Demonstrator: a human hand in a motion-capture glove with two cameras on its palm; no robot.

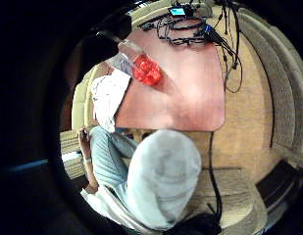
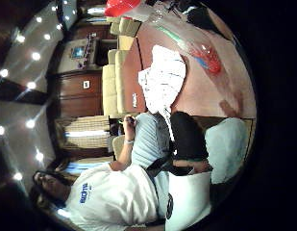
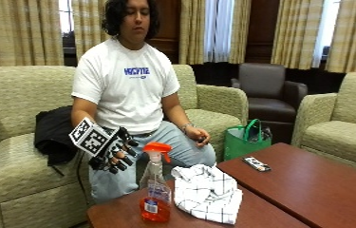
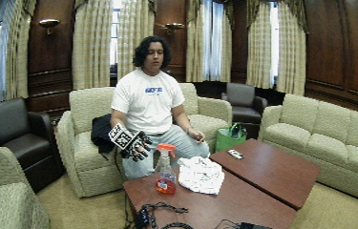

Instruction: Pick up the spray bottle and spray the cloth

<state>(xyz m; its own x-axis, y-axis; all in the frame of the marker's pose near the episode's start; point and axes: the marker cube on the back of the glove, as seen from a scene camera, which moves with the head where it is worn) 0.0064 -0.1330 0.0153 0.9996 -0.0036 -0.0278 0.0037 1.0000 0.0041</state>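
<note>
1. Gloved right hand (image 3: 116, 154) hovers w/ fingers loosely curled, holding nothing.
2. Spray bottle (image 3: 154, 190) stands upright on table (image 3: 304, 185), just below-beside hand, apart.
3. Cloth (image 3: 208, 192) lies beside bottle, farther from hand.

A remote, perhaps (image 3: 256, 164), on the far table (image 3: 329, 185) near a green bag (image 3: 244, 141)

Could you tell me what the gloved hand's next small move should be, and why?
Probably reach forward to the spray bottle and close round its neck: the gloved right hand hovers beside the orange trigger head, holding nothing, and the bottle stands upright beside the cloth.
</note>
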